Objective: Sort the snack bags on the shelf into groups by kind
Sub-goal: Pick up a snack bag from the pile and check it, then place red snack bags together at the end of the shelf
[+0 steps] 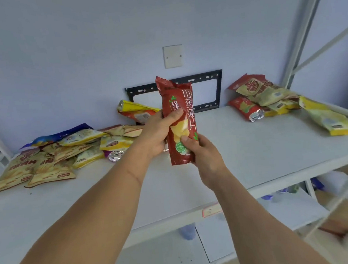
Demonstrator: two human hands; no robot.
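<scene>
A white shelf [244, 146] carries a heap of snack bags [51, 157] at far left and a smaller pile [271, 98] at far right. Above its middle, an upright red bag [178, 118] is gripped by both hands: left hand [158, 131] higher, right hand [202, 152] at its lower end.

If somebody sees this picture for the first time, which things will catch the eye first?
First the red bag, upright at the centre above the shelf, gripped by the left hand and the right hand. Then the beige and yellow bags heaped at left, and a smaller pile at right.
</scene>
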